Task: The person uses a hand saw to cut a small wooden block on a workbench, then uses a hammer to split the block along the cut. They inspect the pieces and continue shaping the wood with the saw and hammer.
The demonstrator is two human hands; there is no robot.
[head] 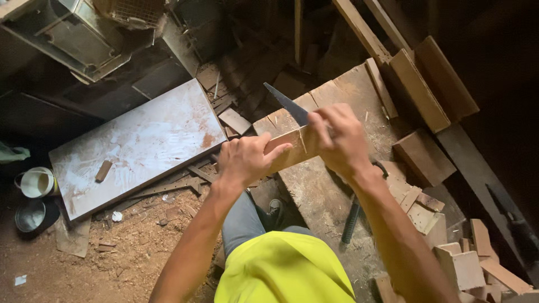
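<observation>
Workbench (331,196): worn wood, dusty, offcuts along its far side.
White board (140,146): flat on the sawdust floor, well apart.
Wood strip (295,148): lies across the bench's near corner, one end overhanging.
Saw (289,104): blade set on the strip, point angled away.
Left hand (244,160): fingers clamped on the strip, thumb lying along it toward the blade; a jumping blade would likely catch it.
Right hand (337,137): fingers closed around the saw handle; the overhang may shift or splinter.

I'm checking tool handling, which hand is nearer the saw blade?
Right. The right hand is at the saw blade; the left hand grips the wooden strip farther away.
</observation>
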